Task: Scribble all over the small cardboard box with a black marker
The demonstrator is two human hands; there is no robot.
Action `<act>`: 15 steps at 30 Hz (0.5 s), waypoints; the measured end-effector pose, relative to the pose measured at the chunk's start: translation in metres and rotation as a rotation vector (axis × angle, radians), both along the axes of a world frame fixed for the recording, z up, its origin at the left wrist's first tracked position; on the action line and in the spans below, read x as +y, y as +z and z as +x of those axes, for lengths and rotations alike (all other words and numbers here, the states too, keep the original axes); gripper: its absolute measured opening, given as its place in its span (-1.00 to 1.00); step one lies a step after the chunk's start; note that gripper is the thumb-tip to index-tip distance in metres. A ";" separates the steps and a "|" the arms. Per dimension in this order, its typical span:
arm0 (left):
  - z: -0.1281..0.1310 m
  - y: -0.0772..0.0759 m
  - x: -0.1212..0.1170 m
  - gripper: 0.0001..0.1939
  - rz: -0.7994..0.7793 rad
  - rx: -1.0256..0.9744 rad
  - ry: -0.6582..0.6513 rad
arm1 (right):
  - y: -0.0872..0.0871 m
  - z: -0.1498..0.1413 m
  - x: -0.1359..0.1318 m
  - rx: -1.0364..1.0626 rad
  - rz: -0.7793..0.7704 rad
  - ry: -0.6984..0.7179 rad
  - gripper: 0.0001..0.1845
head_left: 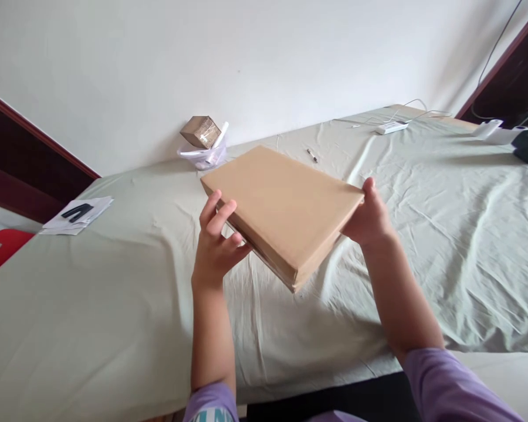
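A flat brown cardboard box [286,202] is held up above the cloth-covered table, tilted, with one corner pointing down toward me. My left hand [222,231] grips its left side, some fingers pressed on the side edge and the rest reaching beneath. At the right corner my right hand [369,214] holds the box from below, thumb up against the edge. Both hands bear it between them. The box's underside and the fingertips under it are hidden from view.
Against the wall, a small taped carton [200,131] rests on a translucent basket [202,157]. A pen [312,155] and a white power strip [391,127] lie on the pale green cloth [158,305]. A black stapler [77,212] sits on papers [61,224] at left. White rolls [486,129] stand far right.
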State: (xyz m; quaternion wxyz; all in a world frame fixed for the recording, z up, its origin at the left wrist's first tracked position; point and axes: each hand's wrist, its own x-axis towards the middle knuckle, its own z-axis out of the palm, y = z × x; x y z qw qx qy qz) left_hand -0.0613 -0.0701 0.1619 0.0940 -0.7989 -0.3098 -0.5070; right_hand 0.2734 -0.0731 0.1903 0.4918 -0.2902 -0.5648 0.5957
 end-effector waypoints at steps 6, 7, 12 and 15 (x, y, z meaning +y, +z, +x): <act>0.011 0.003 0.003 0.28 0.421 0.188 0.054 | 0.009 0.008 -0.006 -0.088 -0.033 0.059 0.12; 0.011 0.002 0.003 0.25 0.390 0.169 0.045 | 0.008 0.009 -0.005 -0.103 -0.006 0.076 0.09; -0.004 0.003 -0.002 0.36 -0.347 -0.020 -0.145 | 0.004 0.013 0.004 -0.177 0.286 0.034 0.24; -0.014 0.000 0.001 0.51 -0.835 -0.190 -0.438 | 0.007 0.013 -0.005 -0.368 0.577 -0.126 0.36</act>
